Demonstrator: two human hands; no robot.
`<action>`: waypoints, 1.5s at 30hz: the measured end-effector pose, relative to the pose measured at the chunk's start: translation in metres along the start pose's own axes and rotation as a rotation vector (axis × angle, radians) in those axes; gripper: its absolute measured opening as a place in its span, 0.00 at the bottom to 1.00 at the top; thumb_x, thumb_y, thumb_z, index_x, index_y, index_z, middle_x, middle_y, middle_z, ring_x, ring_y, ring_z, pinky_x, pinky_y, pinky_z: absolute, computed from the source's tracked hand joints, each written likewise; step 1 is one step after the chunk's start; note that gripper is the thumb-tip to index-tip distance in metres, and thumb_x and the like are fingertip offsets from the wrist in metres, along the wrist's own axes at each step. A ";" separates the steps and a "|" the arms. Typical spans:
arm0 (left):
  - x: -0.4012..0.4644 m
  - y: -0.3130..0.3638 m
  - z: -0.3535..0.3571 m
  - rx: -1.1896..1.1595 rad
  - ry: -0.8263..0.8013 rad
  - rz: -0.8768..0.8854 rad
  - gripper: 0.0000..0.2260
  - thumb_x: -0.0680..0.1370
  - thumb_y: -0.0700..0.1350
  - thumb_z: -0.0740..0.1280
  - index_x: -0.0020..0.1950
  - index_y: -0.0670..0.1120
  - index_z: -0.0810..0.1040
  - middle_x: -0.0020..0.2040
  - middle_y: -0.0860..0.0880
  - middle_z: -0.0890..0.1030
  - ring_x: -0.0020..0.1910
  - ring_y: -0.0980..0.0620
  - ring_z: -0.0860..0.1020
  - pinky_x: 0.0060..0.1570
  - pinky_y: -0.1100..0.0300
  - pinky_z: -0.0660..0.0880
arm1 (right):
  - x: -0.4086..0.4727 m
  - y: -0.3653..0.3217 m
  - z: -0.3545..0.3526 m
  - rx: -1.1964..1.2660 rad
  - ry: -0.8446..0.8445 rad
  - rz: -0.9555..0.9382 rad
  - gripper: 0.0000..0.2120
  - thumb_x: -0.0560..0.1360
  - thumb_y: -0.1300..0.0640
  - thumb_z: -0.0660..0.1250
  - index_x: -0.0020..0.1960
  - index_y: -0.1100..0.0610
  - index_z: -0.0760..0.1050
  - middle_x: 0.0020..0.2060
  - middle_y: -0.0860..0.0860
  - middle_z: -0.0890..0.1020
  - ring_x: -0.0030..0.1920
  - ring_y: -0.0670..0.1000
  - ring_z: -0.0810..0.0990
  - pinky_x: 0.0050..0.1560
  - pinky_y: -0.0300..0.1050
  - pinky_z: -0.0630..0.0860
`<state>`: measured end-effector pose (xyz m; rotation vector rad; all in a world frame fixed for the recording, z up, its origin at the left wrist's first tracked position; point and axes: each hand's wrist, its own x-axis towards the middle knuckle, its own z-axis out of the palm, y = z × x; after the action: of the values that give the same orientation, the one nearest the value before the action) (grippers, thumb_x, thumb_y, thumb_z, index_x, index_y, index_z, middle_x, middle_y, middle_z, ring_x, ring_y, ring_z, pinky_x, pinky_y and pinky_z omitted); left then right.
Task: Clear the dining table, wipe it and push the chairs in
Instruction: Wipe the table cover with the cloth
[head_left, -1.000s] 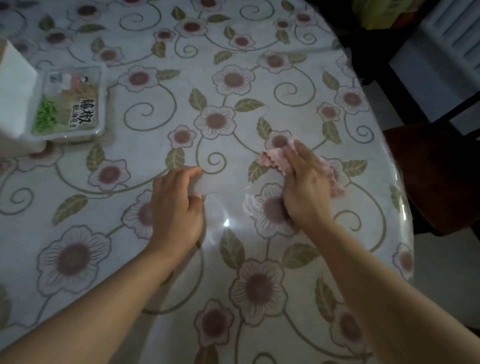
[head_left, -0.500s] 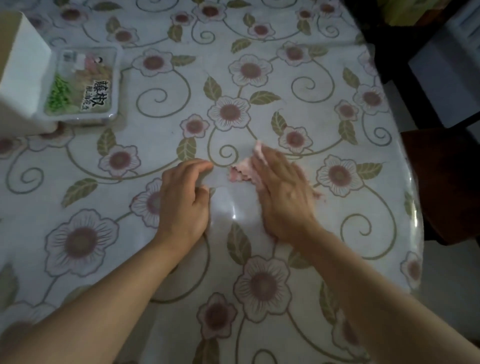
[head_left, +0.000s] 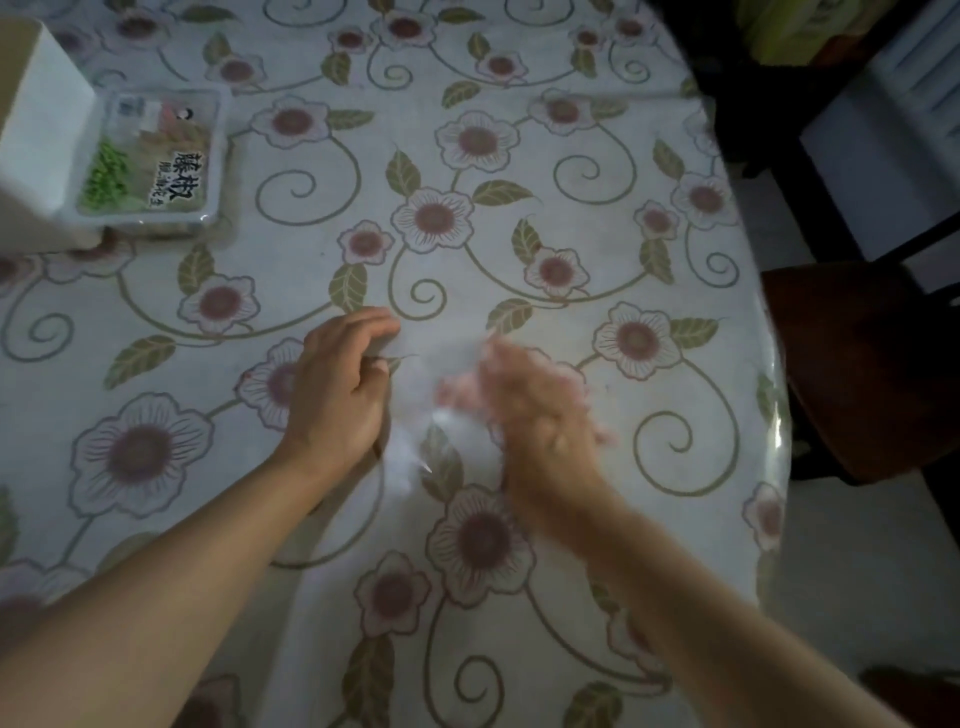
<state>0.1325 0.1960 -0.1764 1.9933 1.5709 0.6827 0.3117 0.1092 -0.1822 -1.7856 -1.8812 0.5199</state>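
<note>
Two items stand at the far left of the table (head_left: 519, 130): a white box (head_left: 39, 135) cut off by the frame edge, and just to its right, touching it, a sealed food tray (head_left: 156, 161) with a printed label. The table carries a flower-patterned cover under clear plastic. Near the centre, the left hand (head_left: 337, 395) rests on the surface with its fingers curled under; whether it holds anything cannot be told. Just to its right, the right hand (head_left: 535, 410) is blurred, lying flat with fingers extended on a pink cloth (head_left: 460, 392), pressing it to the tabletop. At far right, apart from the table edge, stands a dark chair (head_left: 857, 364).
</note>
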 end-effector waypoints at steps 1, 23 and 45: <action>0.000 0.000 0.000 -0.002 -0.015 0.003 0.17 0.75 0.31 0.61 0.61 0.41 0.76 0.66 0.48 0.73 0.67 0.49 0.66 0.67 0.65 0.56 | -0.028 -0.009 0.003 0.038 -0.019 -0.085 0.23 0.79 0.66 0.56 0.71 0.49 0.63 0.71 0.51 0.68 0.73 0.50 0.61 0.75 0.55 0.53; -0.076 0.090 -0.057 -0.436 -0.442 -0.145 0.03 0.74 0.44 0.69 0.46 0.50 0.79 0.40 0.54 0.82 0.40 0.62 0.80 0.47 0.65 0.77 | -0.061 -0.099 -0.055 0.545 0.312 0.516 0.13 0.71 0.56 0.72 0.54 0.48 0.74 0.49 0.45 0.79 0.47 0.39 0.79 0.42 0.33 0.76; -0.046 0.017 -0.024 0.321 -0.201 -0.053 0.24 0.72 0.38 0.67 0.68 0.42 0.68 0.70 0.44 0.67 0.68 0.42 0.61 0.63 0.45 0.63 | -0.098 -0.028 -0.009 0.071 0.045 -0.118 0.17 0.83 0.55 0.51 0.64 0.54 0.75 0.64 0.48 0.75 0.65 0.44 0.72 0.62 0.38 0.71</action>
<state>0.1196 0.1497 -0.1505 2.1579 1.6846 0.2094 0.2965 0.0088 -0.1670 -1.6172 -1.8992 0.4928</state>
